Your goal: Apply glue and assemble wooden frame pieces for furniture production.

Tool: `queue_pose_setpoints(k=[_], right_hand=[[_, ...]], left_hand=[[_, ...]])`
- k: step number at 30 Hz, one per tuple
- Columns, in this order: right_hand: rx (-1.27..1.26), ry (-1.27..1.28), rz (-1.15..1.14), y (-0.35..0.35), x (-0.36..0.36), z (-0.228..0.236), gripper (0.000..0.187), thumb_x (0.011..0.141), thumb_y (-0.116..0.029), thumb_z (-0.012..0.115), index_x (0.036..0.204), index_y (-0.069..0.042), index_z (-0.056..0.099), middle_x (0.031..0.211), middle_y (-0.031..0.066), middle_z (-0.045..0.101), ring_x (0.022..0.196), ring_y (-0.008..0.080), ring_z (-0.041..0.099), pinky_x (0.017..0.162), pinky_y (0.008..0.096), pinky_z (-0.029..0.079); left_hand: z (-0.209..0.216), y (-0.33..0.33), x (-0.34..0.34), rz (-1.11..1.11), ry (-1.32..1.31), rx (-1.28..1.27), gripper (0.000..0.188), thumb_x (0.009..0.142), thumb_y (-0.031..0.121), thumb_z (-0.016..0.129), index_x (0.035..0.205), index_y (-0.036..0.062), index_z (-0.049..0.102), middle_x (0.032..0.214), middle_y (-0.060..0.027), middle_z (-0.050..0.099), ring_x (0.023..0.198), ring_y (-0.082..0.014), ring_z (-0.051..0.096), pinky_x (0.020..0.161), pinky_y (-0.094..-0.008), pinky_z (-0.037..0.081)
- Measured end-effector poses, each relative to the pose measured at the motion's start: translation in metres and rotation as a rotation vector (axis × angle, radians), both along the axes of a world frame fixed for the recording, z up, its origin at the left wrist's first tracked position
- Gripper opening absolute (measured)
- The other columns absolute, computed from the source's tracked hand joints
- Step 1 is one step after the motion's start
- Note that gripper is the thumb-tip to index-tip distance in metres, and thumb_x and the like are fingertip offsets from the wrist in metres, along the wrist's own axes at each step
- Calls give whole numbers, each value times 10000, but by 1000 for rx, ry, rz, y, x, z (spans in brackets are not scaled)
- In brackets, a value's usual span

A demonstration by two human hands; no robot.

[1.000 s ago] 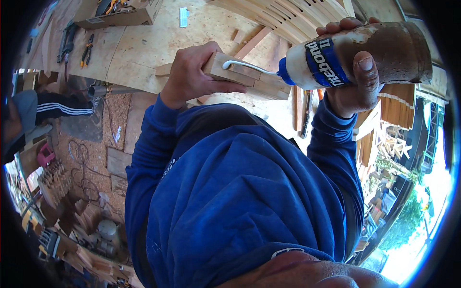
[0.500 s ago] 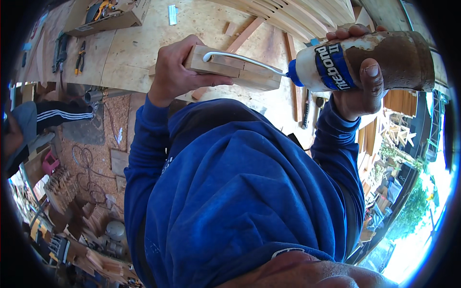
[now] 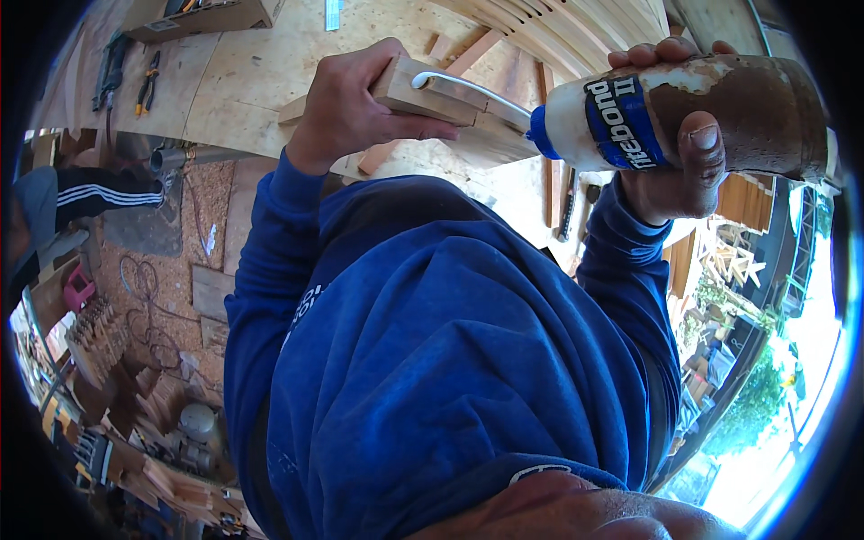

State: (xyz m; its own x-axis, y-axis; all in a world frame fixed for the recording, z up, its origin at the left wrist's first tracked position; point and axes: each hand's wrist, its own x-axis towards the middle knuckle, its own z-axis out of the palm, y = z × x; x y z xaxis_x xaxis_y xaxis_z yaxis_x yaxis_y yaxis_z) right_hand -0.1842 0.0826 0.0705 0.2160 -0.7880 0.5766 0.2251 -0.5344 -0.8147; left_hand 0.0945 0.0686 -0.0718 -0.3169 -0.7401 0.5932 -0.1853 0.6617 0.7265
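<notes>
My left hand (image 3: pixel 355 103) is closed round the left end of a pale wooden board (image 3: pixel 432 101), thumb along its near side. A thick white bead of glue (image 3: pixel 472 88) lies along the board's top edge, with a rounded blob at the left end. My right hand (image 3: pixel 688 153) grips a glue bottle (image 3: pixel 598 124) lying sideways in the air, its blue nozzle (image 3: pixel 540 133) tipped toward the board's right end. The bottle is white with a blue label, and its lower half is coated in brown. Where the nozzle tip meets the bead, the two touch or nearly touch.
Beneath my hands spreads a plywood bench (image 3: pixel 243 81). It carries pliers (image 3: pixel 148 83), a power tool (image 3: pixel 110 74), a cardboard box (image 3: pixel 202 20) and wood strips (image 3: pixel 474 52). Long slats (image 3: pixel 540 31) are stacked at the back. Left, another person's leg (image 3: pixel 108 193) shows near a cable (image 3: pixel 148 301) on the sawdust-strewn floor.
The board and my left hand have shifted right and slightly up in the picture. The nozzle now sits nearer my left hand; the bottle itself has barely moved.
</notes>
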Motion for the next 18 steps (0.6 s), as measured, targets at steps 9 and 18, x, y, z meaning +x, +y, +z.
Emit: queue_pose_setpoints(k=[9,18], right_hand=[[-43,-3,132,-20,15,6,711,869,-281,737,1454,-22,428,1259,255,635,1136,392,667,1020,536,537],[-14,-7,225,-37,38,15,684,865,-276,731,1434,-25,445,1269,260,636,1105,409,680,999,547,554]], left_hand=[[-6,-4,-2,28,7,-62,654,604,547,948,951,70,666,795,-97,724,663,-233,726,652,-321,595],[-4,-4,-4,82,-11,-37,669,592,605,927,916,82,663,748,-107,703,629,-280,703,639,-344,578]])
